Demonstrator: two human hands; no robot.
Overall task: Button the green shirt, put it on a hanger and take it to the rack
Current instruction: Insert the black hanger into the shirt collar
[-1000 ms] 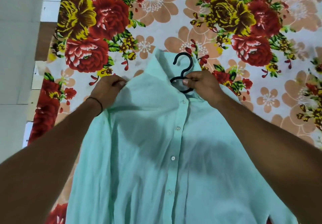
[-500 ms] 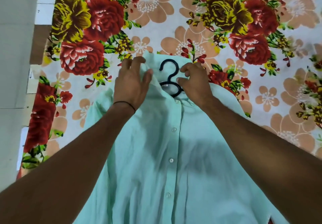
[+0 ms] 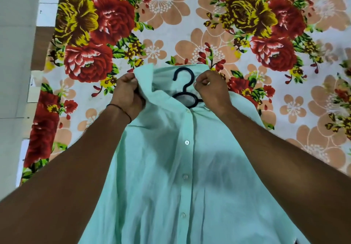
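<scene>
The pale green shirt (image 3: 171,177) lies front up on the flowered bedsheet, its placket buttoned down the middle. A black hanger (image 3: 185,87) sits inside the neck opening, with its hook sticking out over the collar and its arms hidden under the cloth. My left hand (image 3: 127,95) grips the left side of the collar and holds it raised. My right hand (image 3: 210,92) pinches the right side of the collar beside the hanger's neck.
The flowered bedsheet (image 3: 190,25) covers the bed around the shirt. At the left the bed's edge (image 3: 38,92) drops to a grey tiled floor (image 3: 13,73). No rack is in view.
My left hand went from the shirt's left shoulder up to the collar and now grips it, lifted. My right hand has stayed at the collar by the hanger.
</scene>
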